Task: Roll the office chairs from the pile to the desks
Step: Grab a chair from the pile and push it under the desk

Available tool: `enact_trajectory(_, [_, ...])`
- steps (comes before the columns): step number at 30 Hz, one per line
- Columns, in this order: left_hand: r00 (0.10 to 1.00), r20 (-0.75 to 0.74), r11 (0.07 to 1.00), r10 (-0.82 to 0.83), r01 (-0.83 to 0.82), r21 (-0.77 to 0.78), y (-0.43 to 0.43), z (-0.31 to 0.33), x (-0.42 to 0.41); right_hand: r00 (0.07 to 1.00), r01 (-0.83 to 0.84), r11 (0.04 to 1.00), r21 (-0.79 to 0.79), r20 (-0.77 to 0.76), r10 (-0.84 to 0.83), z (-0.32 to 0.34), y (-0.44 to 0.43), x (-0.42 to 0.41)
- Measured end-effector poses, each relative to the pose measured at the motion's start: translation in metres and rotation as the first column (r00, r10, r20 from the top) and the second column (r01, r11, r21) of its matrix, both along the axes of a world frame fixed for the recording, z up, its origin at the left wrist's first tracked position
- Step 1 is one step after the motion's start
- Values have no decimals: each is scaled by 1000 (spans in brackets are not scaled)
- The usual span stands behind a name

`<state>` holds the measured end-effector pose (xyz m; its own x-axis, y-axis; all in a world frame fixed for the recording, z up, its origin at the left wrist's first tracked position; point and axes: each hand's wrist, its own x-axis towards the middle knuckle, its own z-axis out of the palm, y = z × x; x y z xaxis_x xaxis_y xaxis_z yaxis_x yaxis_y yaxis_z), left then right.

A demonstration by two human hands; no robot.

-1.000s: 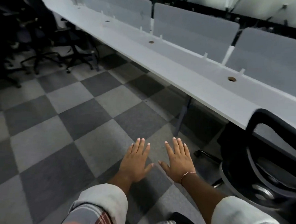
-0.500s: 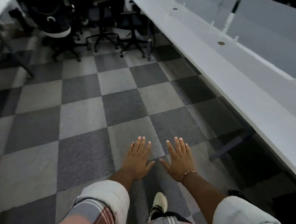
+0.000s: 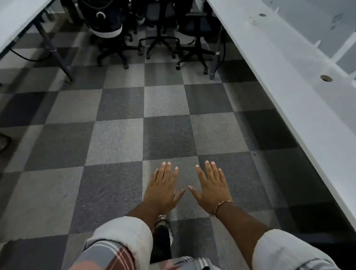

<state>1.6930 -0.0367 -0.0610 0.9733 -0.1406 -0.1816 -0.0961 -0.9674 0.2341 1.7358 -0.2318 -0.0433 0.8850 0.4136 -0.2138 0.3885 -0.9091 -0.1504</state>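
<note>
Plainly, the fingers (image 3: 167, 171) of both hands were held straight and slightly spread, palms down, with nothing gripped. The left hand (image 3: 163, 190) and right hand (image 3: 212, 188) were level, neither judged nearer the office chairs (image 3: 159, 24), which were clustered straight ahead, well apart, at the aisle's far end. Chequered carpet (image 3: 119, 142) was laid between, flanked by a long white desk (image 3: 290, 91) on the right and a second desk (image 3: 4, 28) leftward.

The floor (image 3: 119, 138) was rough, matt carpet tile in light and dark grey. The bench (image 3: 294, 91) on the right had a smooth, faintly glossy white top. The office chairs (image 3: 159, 22) showed black plastic bases. Plaid cloth sleeves (image 3: 109, 260) were rolled.
</note>
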Motion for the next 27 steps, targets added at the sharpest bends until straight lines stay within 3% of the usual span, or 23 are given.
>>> enact_trajectory(8, [999,48,1000,3,-4,15,69,6,156,1000,17,1000,-10,18,-16,8,62,147])
enact_trajectory(13, [999,49,996,-17,13,85,114,29,252,986,159,985,59,39,-162,23,101,241])
enact_trajectory(22, [1000,5,1000,21,-20,-13,137,34,385,988,141,990,3,63,-141,25,129,373])
enact_trajectory(27, [1000,27,1000,0,0,9,149,29,485,989,127,992,8,80,-127,17,143,475])
